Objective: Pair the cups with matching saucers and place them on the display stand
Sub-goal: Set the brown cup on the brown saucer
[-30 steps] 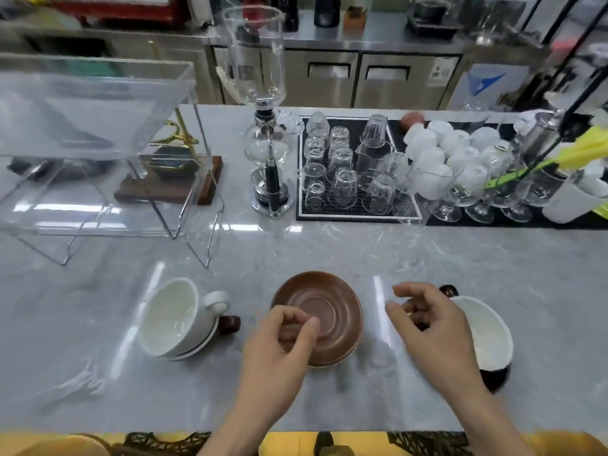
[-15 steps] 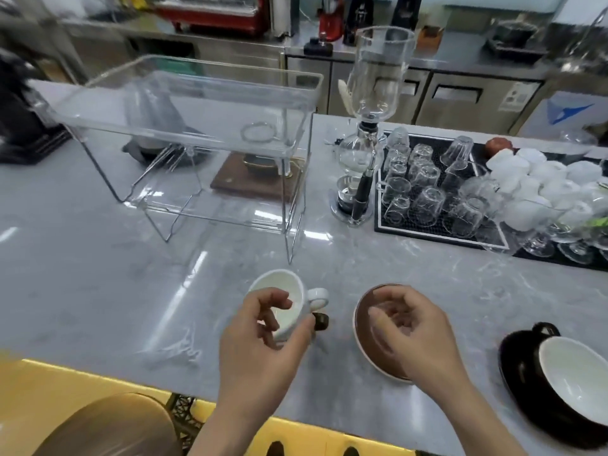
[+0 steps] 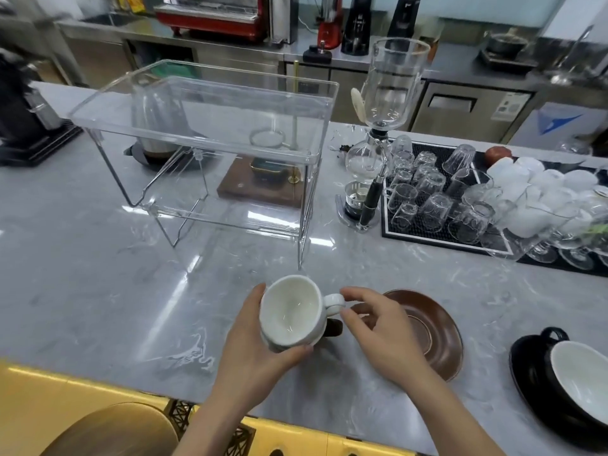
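Note:
My left hand (image 3: 255, 353) is wrapped around a white cup (image 3: 291, 311) that sits nested on a darker cup, of which only a brown handle (image 3: 333, 327) shows. My right hand (image 3: 378, 327) has its thumb and forefinger at the white cup's handle (image 3: 334, 302), over the left part of a brown saucer (image 3: 434, 330) on the counter. At the right edge a black cup with a white inside (image 3: 582, 373) stands on a black saucer (image 3: 523, 366). The clear acrylic display stand (image 3: 210, 139) stands behind, its shelves bare.
A glass siphon coffee maker (image 3: 378, 153) stands right of the stand. Behind it lies a black mat with several upturned glasses (image 3: 427, 199) and white cups (image 3: 539, 189). A wooden base (image 3: 250, 189) sits behind the stand. The counter's yellow front edge (image 3: 98, 383) is near me.
My left hand has closed around the white cup and tipped it up. My right hand moved left from the brown saucer to the cup's handle. The view shifted left.

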`<state>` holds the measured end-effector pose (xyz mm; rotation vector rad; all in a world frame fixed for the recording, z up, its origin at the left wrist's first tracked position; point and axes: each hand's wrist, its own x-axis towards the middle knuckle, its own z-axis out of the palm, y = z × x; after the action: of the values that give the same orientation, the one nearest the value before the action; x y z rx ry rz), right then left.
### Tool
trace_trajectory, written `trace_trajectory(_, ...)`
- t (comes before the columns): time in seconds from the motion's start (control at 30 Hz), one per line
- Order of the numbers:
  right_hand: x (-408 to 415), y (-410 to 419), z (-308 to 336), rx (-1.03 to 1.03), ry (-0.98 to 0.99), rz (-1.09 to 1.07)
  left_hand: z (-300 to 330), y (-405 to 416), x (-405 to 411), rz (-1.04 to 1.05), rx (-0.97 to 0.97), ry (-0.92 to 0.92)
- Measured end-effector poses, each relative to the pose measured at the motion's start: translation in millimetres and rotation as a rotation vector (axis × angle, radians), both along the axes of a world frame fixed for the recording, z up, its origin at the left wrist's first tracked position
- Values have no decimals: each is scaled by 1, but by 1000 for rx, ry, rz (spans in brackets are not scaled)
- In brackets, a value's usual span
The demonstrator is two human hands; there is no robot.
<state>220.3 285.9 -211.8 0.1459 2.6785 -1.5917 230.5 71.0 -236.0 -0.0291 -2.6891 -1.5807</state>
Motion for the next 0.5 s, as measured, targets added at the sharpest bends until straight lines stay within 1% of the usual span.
trace_trajectory(0.1, -4, -6, -2, 9, 29, -2, -6, -2, -2, 40, 33, -48)
trace_trajectory(0.33, -7, -12, -9, -57, 96, -45, -6, -1, 0, 93, 119, -46)
trace_trajectory(0.5, -11, -1, -2, -153, 129, -62, 8, 8, -4, 113, 146, 14)
